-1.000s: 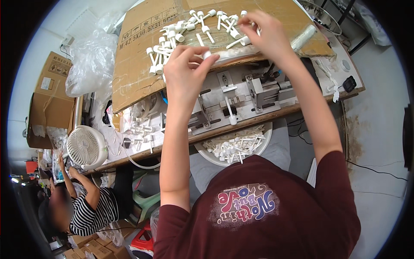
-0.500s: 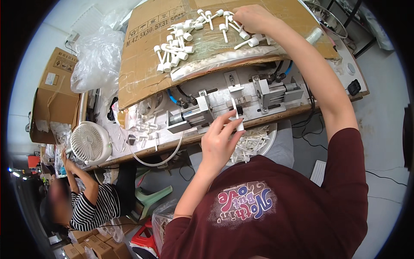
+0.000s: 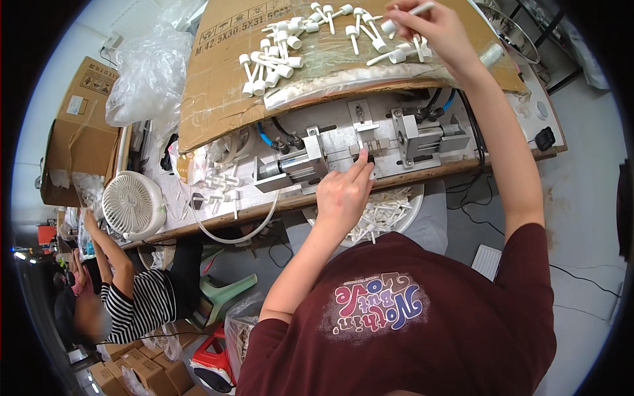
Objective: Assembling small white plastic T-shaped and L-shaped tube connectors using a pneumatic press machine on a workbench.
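My left hand (image 3: 343, 198) is at the metal clamping fixture (image 3: 370, 146) on the bench edge, its fingers closed together over a thin white plastic stick; part of the stick is hidden under them. My right hand (image 3: 432, 30) is raised over the cardboard sheet, closed on a white mallet-shaped plastic piece (image 3: 422, 8) with a round head and thin stem. Several more such white pieces (image 3: 284, 56) lie in a loose spread on the cardboard (image 3: 218, 86). A pneumatic cylinder (image 3: 290, 168) flanks the fixture on the left, another cylinder (image 3: 429, 138) on the right.
Below the bench edge, a round white tub (image 3: 417, 204) holds many white sticks. A white fan (image 3: 134, 204), a clear hose (image 3: 231, 251) and small white parts (image 3: 221, 188) are at the left. A co-worker in a striped shirt (image 3: 148, 297) sits beyond; cables hang at right.
My right hand has lifted off the cardboard with a white mallet-shaped piece. My left hand has brought the white stick forward, down into the fixture.
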{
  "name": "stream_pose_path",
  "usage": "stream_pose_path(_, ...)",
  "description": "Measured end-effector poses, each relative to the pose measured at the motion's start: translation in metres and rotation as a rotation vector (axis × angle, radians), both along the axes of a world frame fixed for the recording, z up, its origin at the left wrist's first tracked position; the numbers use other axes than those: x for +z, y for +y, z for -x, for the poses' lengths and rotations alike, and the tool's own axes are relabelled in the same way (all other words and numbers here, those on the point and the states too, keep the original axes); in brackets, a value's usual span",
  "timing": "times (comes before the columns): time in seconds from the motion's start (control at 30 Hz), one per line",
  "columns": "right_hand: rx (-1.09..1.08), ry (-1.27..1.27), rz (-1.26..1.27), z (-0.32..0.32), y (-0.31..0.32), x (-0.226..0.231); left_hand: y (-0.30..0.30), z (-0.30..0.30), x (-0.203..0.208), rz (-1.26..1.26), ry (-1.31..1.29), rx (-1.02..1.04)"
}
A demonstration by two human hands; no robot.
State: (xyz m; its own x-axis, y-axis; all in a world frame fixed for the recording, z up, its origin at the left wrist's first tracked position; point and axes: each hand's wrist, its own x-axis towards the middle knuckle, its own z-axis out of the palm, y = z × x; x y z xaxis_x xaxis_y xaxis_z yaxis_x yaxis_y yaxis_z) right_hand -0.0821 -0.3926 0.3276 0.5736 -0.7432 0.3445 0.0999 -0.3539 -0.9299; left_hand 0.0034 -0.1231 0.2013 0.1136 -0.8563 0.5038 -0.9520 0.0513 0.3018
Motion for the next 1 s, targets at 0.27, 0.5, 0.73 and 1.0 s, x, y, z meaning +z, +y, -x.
stream_pose_path(0.27,0.303,-0.093,-0.582,0.039,0.092,-0.041,0.002,0.004,0.015,-0.065,0.604,-0.045)
stream_pose_path(0.5,0.470,-0.036,-0.794,0.043,0.129,-0.057,0.005,0.006,0.049,0.064,1.467,-0.177)
stream_pose_path(0.73,-0.056,0.110,0.259,0.012,0.072,-0.040,0.026,-0.004,0.036,0.081,0.921,-0.055)
stream_pose_path(1.0,0.081,0.722,1.531,-0.061,-0.006,-0.032,0.012,0.009,-0.006,0.006,0.087,-0.015)
